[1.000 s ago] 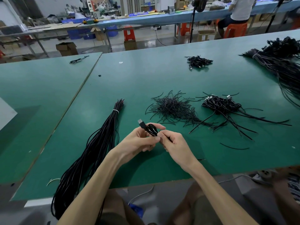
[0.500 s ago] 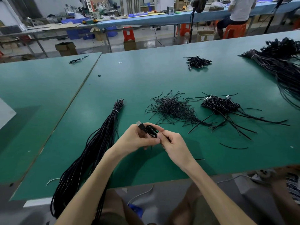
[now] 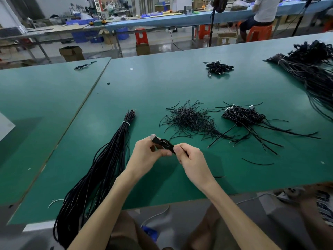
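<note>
1. At the far left I see a small cable (image 3: 84, 65) lying alone on the side table (image 3: 36, 105), well apart from the work.
2. A long black bundle (image 3: 100, 168) lies on the table (image 3: 162, 83). A white tie (image 3: 126, 123) binds it near its far end, and its near end hangs over the front edge.
3. The left hand (image 3: 146, 156) is curled on a coiled cable (image 3: 164, 144), pinching it between thumb and fingers.
4. The plug (image 3: 153, 137) of that cable sticks out up and to the left, past the left fingertips.
5. The coiled cable sits between both hands, held above the table near its front edge.
6. The right hand (image 3: 192, 159) touches the left and pinches the right side of the same coiled cable. I cannot tell what else its fingers hold.
7. Beyond the hands and a little to the right, a loose heap of short black wires (image 3: 189, 118) lies on the table.
8. Just beside it on the right is a pile (image 3: 243, 114) of coiled cables with plugs, with loose strands trailing off to the right.
9. Farther back lies a second, smaller pile (image 3: 219, 67).
10. At the far right, a big mass (image 3: 315, 73) of black cable runs to the picture's edge.
</note>
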### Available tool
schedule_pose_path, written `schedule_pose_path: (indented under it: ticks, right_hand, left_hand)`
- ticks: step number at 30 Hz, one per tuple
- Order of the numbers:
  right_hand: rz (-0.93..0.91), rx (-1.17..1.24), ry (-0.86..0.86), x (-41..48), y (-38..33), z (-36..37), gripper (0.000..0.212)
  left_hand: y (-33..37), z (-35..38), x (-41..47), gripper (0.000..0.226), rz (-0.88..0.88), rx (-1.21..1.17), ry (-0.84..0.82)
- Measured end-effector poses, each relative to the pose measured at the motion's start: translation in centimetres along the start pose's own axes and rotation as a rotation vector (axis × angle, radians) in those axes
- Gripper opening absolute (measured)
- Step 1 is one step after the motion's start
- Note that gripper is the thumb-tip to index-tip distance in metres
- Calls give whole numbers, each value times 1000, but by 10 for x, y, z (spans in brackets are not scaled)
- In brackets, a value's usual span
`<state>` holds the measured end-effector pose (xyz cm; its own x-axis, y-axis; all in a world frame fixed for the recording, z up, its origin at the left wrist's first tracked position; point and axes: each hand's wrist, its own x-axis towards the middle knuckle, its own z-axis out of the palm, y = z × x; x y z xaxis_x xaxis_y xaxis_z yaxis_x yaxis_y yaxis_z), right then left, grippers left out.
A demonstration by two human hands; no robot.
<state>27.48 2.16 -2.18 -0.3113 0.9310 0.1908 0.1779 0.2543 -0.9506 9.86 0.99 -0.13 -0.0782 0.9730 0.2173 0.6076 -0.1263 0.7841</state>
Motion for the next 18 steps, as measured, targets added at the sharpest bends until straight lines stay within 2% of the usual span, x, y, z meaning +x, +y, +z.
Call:
schedule_pose_path:
  ticks: [3, 8, 11, 15, 18]
  right_hand:
    - [3, -6, -7, 0, 0, 0, 33]
    - [8, -9, 15, 1, 1, 0, 35]
    - [25, -9, 40, 2, 1, 0, 37]
    - [14, -39, 58, 2, 1, -1, 32]
    - [-5, -55, 62, 2, 1, -1, 28]
  left_hand:
    - [-2, 3, -7, 18, 23, -75, 42]
    - [-3, 11, -12, 8, -32, -158, 105]
    - [3, 20, -18, 7, 40, -53, 169]
    - [11, 27, -26, 8, 175, 246, 227]
    - [14, 26, -29, 14, 148, 333, 242]
